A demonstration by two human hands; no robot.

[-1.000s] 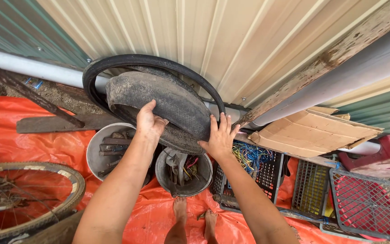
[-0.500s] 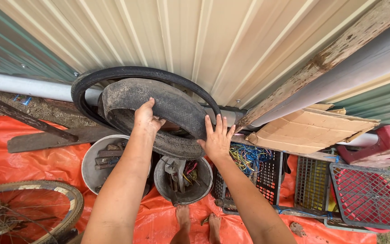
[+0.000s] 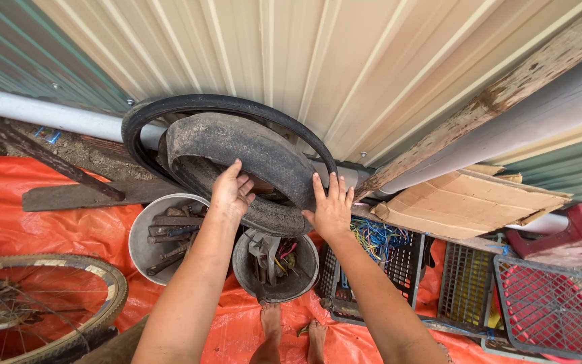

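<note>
thick worn tyre (image 3: 237, 152) sits at centre frame, leaning against the ribbed metal wall (image 3: 345, 61), its lower edge over the two buckets. left hand (image 3: 230, 192) is at the tyre's inner lower rim, left of centre, fingers curled over the rubber in a grip. right hand (image 3: 331, 209) is at the tyre's lower right edge, palm flat against the tread, fingers spread and pointing up, pressing rather than clasping. the tyre thus lies between and above both hands, touching each. a thin tyre (image 3: 170, 108) stands behind the thick one, ringing it from upper left to right, also against the wall. a grey pipe (image 3: 42, 111) runs along the wall base at left; a larger pipe (image 3: 540, 114) and a weathered plank (image 3: 479, 101) slant up to upper right. below the hands: a pale bucket (image 3: 144, 249) with rusty tools, a dark bucket (image 3: 274, 286) with tools and wires, just beside each other. black crate (image 3: 385, 256) with coloured wires at lower centre-right, folded cardboard (image 3: 473, 199) above it, red crate (image 3: 550, 307) at lower right. spoked wheel (image 3: 42, 303) at lower left on an orange tarp (image 3: 8, 216). bare feet (image 3: 291, 337) at bottom centre.
</note>
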